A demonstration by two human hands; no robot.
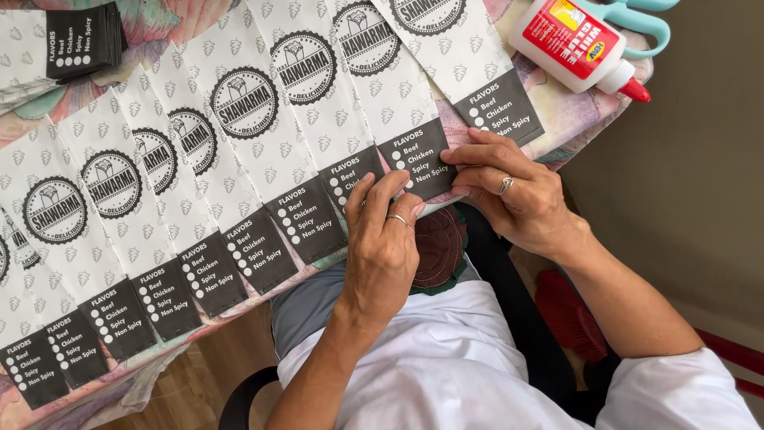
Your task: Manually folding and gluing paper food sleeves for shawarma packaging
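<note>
Both hands are pressing flat on one printed paper sleeve (414, 163) lying at the desk's near edge, toward its right corner. Left hand (382, 243) fingers are lying extended, gripping nothing; right hand (509, 195) fingertips are pinning the sleeve's dark end. About nine overlapping sleeves are running along that edge. One glue bottle (577, 44) and one pair of teal scissors (641, 20) are sitting at the far right corner.
</note>
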